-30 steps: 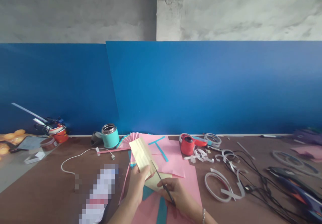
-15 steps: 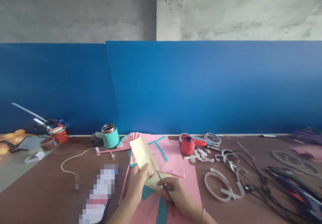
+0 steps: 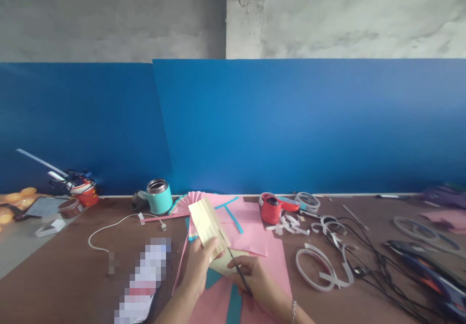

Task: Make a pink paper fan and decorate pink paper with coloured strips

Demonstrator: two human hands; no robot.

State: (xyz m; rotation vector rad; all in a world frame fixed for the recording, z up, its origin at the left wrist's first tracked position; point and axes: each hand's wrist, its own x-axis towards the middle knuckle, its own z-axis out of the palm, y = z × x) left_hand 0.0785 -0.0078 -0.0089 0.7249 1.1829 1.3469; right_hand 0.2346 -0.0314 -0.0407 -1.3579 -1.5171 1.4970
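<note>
My left hand point(image 3: 199, 265) grips a pale yellow folded paper point(image 3: 204, 223), thumb on top, holding it tilted above the pink sheets. My right hand point(image 3: 255, 279) is closed around a long, thin, dark tool point(image 3: 238, 268). Its narrow end lies along the right edge of the yellow paper, where a slim strip of the paper shows on the far side; the tool's exact kind cannot be made out. Under both hands lie a second pale yellow paper point(image 3: 227, 263), pink paper point(image 3: 278, 261) and teal paper strips point(image 3: 234, 304).
Behind the papers are a pleated pink fan point(image 3: 191, 201), a turquoise flask point(image 3: 160, 199) and a red tape dispenser point(image 3: 271, 211). White strip coils point(image 3: 309, 285) and black cables point(image 3: 380, 270) cover the right side. A white cable point(image 3: 105, 227) lies left. A blue partition point(image 3: 291, 130) closes the back.
</note>
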